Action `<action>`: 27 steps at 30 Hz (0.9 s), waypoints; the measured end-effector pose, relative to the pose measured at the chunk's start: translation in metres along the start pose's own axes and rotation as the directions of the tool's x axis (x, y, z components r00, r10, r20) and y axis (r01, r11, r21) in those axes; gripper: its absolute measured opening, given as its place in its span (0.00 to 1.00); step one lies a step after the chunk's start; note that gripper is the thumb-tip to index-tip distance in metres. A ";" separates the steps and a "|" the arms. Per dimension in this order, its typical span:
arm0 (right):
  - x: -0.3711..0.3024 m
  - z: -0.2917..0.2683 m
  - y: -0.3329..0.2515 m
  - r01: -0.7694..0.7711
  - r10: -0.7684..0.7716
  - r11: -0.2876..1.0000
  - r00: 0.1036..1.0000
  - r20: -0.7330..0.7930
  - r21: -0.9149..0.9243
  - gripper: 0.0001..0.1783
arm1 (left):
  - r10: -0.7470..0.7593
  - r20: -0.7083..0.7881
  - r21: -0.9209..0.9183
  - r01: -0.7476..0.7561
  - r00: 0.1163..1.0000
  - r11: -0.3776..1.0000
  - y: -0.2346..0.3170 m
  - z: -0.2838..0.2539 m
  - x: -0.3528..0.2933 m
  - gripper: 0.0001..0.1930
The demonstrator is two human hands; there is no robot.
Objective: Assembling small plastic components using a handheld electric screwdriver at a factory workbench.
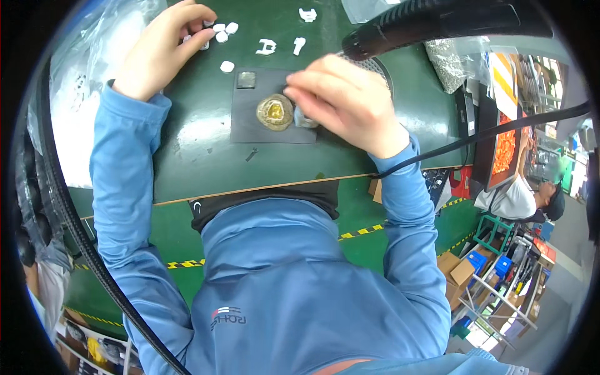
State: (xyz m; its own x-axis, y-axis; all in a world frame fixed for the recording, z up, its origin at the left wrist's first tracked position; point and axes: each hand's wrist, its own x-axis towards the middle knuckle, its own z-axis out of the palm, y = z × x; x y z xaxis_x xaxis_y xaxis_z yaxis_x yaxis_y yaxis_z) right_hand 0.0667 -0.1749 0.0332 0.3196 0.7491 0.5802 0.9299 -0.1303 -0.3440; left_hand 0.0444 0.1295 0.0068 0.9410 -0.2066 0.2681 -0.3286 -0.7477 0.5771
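Partly hides white pieces [222,37] under half-curled left hand [159,47] (unclear whether gripping any), and pinches right hand [350,97] nearly together, with hold likewise obscured, just beside amber disc [275,112].

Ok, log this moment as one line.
left hand: at small white pieces; right hand: partly over dark mat, contents unclear; mat: round amber-centred piece; table: larger white parts
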 end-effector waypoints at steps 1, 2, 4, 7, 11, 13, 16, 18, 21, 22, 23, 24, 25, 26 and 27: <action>0.006 0.000 0.001 -0.018 0.018 1.000 1.000 0.013 -0.009 0.11 | -0.005 -0.005 -0.004 0.005 1.000 1.000 0.004 0.003 0.000 0.10; 0.014 0.000 0.001 -0.049 0.052 0.998 0.997 0.059 -0.038 0.13 | -0.019 -0.009 0.016 0.020 1.000 1.000 0.008 0.004 0.000 0.11; 0.030 0.002 0.006 -0.047 0.073 0.982 0.988 0.139 -0.182 0.14 | -0.011 -0.008 0.023 0.012 1.000 1.000 0.006 0.005 -0.002 0.11; 0.071 0.001 0.007 -0.020 0.091 0.977 0.941 0.327 -0.212 0.14 | 0.058 -0.068 0.032 -0.056 0.996 0.998 -0.001 0.007 -0.012 0.11; 0.105 0.013 0.016 -0.004 0.004 1.000 0.922 0.388 0.001 0.12 | -0.015 -0.041 0.017 0.016 0.999 1.000 -0.006 0.007 -0.014 0.11; 0.116 0.021 0.020 -0.104 0.079 0.994 0.868 0.490 0.025 0.13 | -0.054 -0.019 -0.006 0.054 0.998 0.999 -0.008 0.006 -0.015 0.11; 0.121 0.032 0.029 -0.143 0.126 0.990 0.844 0.522 -0.007 0.13 | 0.001 -0.108 0.077 0.007 0.994 0.997 0.008 0.004 -0.013 0.12; 0.126 0.036 0.035 -0.203 0.155 0.979 0.820 0.551 0.026 0.13 | 0.029 -0.182 0.162 0.001 0.983 0.987 0.019 0.004 -0.012 0.12; 0.129 0.039 0.035 -0.216 0.153 0.975 0.820 0.551 0.051 0.13 | 0.034 -0.182 0.187 0.001 0.983 0.982 0.022 0.001 -0.012 0.09; 0.130 0.039 0.034 -0.167 0.121 0.985 0.842 0.526 0.041 0.12 | 0.036 -0.178 0.188 -0.002 0.983 0.982 0.010 0.004 -0.015 0.09; 0.135 0.041 0.030 -0.163 0.115 0.986 0.843 0.525 0.047 0.12 | 0.043 -0.192 0.149 -0.014 0.980 0.989 -0.013 0.009 -0.023 0.11; 0.136 0.040 0.028 -0.174 0.137 0.985 0.820 0.555 0.015 0.12 | 0.060 -0.202 0.102 -0.040 0.978 0.994 -0.017 0.011 -0.021 0.13; 0.138 0.039 0.026 -0.184 0.158 0.983 0.796 0.584 -0.015 0.11 | 0.000 -0.152 0.102 0.016 0.988 0.995 -0.020 0.011 -0.021 0.14; 0.139 0.040 0.026 -0.249 0.225 0.968 0.776 0.590 -0.041 0.11 | 0.008 -0.150 0.100 0.007 0.989 0.995 -0.016 0.009 -0.018 0.14; 0.137 0.038 0.026 -0.252 0.231 0.967 0.777 0.586 -0.047 0.11 | -0.089 -0.125 0.025 0.093 0.988 0.995 -0.011 0.007 -0.016 0.13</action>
State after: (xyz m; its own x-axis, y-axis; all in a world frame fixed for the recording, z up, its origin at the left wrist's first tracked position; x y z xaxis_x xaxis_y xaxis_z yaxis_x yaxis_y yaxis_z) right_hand 0.1274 -0.0511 0.0757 0.3565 0.9323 -0.0612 0.8266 -0.3452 -0.4445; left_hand 0.0337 0.1365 -0.0093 0.9489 -0.0588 0.3100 -0.2378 -0.7790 0.5802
